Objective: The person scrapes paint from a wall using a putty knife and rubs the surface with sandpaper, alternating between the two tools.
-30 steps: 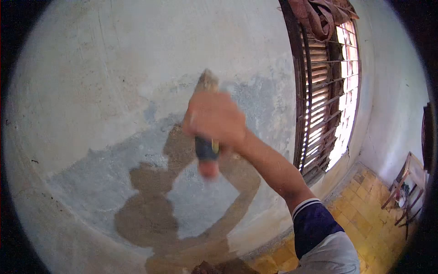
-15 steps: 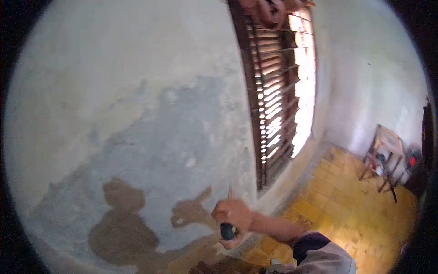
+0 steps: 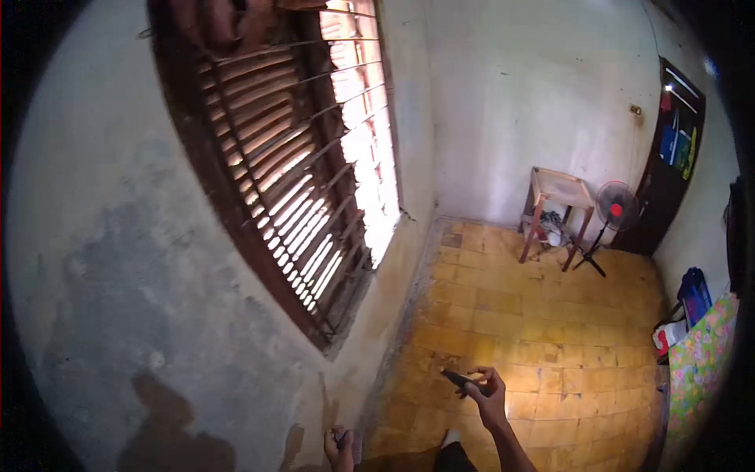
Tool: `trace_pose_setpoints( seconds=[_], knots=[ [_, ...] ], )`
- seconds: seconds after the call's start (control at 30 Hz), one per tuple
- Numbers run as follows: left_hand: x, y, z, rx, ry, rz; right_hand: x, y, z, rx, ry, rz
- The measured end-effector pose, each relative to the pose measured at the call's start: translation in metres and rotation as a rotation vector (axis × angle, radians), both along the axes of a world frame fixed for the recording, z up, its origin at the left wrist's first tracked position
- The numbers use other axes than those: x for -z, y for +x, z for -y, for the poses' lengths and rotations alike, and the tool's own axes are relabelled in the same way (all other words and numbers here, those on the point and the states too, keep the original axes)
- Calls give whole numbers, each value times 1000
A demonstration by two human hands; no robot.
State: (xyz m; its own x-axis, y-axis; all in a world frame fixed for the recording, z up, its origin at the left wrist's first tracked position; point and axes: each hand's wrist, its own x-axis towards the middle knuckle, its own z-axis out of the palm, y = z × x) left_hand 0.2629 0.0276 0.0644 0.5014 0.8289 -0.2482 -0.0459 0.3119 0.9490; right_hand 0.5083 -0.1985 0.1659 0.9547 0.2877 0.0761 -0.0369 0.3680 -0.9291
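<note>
My right hand (image 3: 491, 397) is held out over the tiled floor, its fingers pinching a slim, dark, flat object (image 3: 462, 382) that points to the left; its exact kind does not show. At the bottom edge, close to the wall, my left hand (image 3: 338, 452) is closed. Something dark and greyish shows at its fingers, too small to name. The wall (image 3: 157, 291) beside me has a large grey patch on paler paint, with my shadow falling across its lower part.
A barred, louvred window (image 3: 275, 157) is set in the left wall. Along the far side stand a small wooden table (image 3: 562, 189), a pedestal fan (image 3: 616, 206) and a dark door (image 3: 657, 185). Flowered cloth (image 3: 704, 366) lies at the right. Yellow tiles (image 3: 503, 303) cover the floor.
My view has swung right, from the patched wall toward the window and room. The right hand, earlier close to the wall with a dark-ended tool, is now over the floor; the left hand has come into view.
</note>
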Motion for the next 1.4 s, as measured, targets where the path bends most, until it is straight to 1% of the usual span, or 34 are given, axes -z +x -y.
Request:
trace_pose_setpoints(
  seconds=[0.03,0.07,0.1,0.13,0.17,0.2,0.23,0.27,0.3,0.37,0.4,0.47,0.5,0.57,0.67,0.73,0.77,0.83,0.9,0.93,1.0,1.03,1.07,1.13,1.17,1.23,1.27,1.33,1.37,1.4],
  knots=[
    [6,20,4,65,-105,-52,12,11,22,-23,-16,-65],
    [-1,44,14,128,-209,-102,29,21,47,-48,-31,-129],
    [-9,72,30,166,-66,-116,46,31,72,-75,-45,-190],
    [-42,107,49,201,78,-132,62,42,94,-116,57,-305],
    [-58,133,66,234,223,-150,62,48,107,-88,64,-389],
    [-42,151,78,264,172,-157,65,55,122,-81,104,-449],
    [-12,171,86,293,123,-162,67,63,135,-74,146,-508],
    [10,192,94,321,73,-169,68,73,147,-38,83,-535],
    [20,212,102,366,12,-122,72,82,158,-16,51,-537],
    [24,248,123,451,-110,-24,72,105,178,26,-13,-537],
    [27,263,137,451,-95,28,71,119,187,16,-25,-554],
    [16,308,158,444,-51,134,67,152,197,24,-64,-496],
    [17,322,162,488,17,97,67,168,199,27,-79,-468],
    [19,354,160,578,160,25,42,200,197,44,-131,-391],
    [10,407,156,623,259,-156,28,253,192,95,-170,-272],
    [28,447,147,606,199,-10,26,290,186,129,-170,-209],
    [35,470,142,597,170,66,34,312,184,158,-191,-162],
    [46,516,131,569,174,53,50,353,178,215,-235,-66],
    [52,567,118,527,189,77,46,387,172,229,-245,-124],
    [47,595,113,517,182,58,40,412,166,236,-244,-142],
    [35,654,101,484,175,58,66,454,177,228,-334,-122],
    [28,682,97,468,169,53,59,474,173,223,-380,-117],
    [22,706,94,451,158,43,52,490,172,212,-388,-213],
    [8,761,83,475,310,55,29,531,170,190,-394,-387],
    [1,784,81,488,379,51,26,551,169,189,-391,-342],
    [-4,827,81,500,331,96,25,589,170,183,-384,-262],
    [-3,845,78,505,320,104,27,605,165,275,-427,-184],
    [-11,886,79,479,262,149,35,645,164,281,-375,-154],
    [-7,901,75,474,264,145,40,666,165,277,-352,-142],
    [1,915,73,467,261,139,45,688,166,275,-384,-229]
  ],
)
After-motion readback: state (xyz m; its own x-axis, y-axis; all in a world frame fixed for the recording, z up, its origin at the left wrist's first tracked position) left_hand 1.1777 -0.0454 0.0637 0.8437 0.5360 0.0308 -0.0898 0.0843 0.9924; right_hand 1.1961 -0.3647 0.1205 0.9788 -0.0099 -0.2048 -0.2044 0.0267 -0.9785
